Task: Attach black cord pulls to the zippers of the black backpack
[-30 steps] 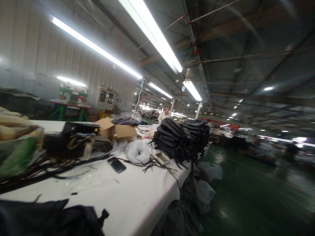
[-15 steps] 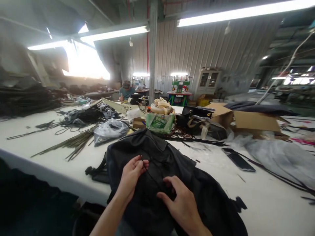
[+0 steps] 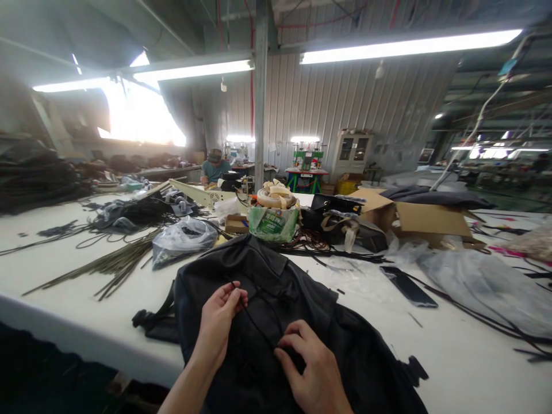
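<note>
Right hand [image 3: 313, 371] cut off at bottom edge, wrist out of frame. Its fingers [image 3: 290, 348] curl down, hiding whatever they press on the black bag [image 3: 267, 287]. Thin black cord [image 3: 254, 322] vanishes under them. Left hand [image 3: 219, 319] pinch too small to tell. Bag's near end cropped.
</note>
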Available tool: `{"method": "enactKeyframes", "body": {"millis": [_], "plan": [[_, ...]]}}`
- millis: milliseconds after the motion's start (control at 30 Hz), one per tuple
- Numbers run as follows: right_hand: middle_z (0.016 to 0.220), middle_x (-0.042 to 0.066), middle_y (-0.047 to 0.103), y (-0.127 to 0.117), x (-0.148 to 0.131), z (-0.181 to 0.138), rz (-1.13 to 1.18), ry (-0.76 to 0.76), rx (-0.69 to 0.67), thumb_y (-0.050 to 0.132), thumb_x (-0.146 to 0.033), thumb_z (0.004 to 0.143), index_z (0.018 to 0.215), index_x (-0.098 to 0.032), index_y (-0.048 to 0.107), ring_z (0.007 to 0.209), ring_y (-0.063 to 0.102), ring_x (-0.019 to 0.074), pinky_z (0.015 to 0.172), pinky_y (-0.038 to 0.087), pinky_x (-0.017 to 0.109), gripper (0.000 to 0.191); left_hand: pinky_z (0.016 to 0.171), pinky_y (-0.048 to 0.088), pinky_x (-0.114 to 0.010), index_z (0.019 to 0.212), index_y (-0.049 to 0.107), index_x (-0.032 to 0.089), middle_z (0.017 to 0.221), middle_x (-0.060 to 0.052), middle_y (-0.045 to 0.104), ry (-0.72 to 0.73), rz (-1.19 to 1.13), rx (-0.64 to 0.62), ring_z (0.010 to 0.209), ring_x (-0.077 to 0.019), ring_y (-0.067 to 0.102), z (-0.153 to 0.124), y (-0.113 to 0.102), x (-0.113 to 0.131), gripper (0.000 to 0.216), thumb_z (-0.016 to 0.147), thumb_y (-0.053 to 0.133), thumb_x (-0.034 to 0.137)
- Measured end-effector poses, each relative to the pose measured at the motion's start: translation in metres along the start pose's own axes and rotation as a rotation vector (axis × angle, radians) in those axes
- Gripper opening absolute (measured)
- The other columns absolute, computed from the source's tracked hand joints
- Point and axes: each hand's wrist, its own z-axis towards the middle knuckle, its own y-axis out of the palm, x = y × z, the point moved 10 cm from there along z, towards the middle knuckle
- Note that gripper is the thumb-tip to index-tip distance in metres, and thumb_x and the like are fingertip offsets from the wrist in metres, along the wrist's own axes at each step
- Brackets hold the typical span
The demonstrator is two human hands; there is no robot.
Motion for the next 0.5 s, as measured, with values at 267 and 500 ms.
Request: {"method": "enactKeyframes", "body": {"millis": [267,500], "plan": [[0.113,-0.003,0.071,0.009,0.017,0.005,-0.036,0.092,0.010,0.077,-0.041,0.105,0.093,-0.030,0.081,0.098,0.075,0.0163,0.089,0.050,0.028,0.016,0.069,0.057,-0.022,0.113,0.076,0.012,0.086,-0.006,0.084,-0.004,0.052,0.020,0.071,-0.0134,0.070,0.007,-0.007,-0.016,0.063,0.070,0.102,0.050],[0.114,-0.002,0.073,0.012,0.020,0.009,-0.038,0.092,-0.014,0.080,-0.043,0.102,0.092,-0.030,0.083,0.102,0.076,0.0182,0.090,0.053,0.027,0.017,0.117,0.062,-0.044,0.128,0.074,0.016,0.128,-0.021,0.087,-0.048,0.100,-0.009,0.124,-0.0318,0.082,0.007,-0.002,-0.010,0.055,0.081,0.097,0.034]]}}
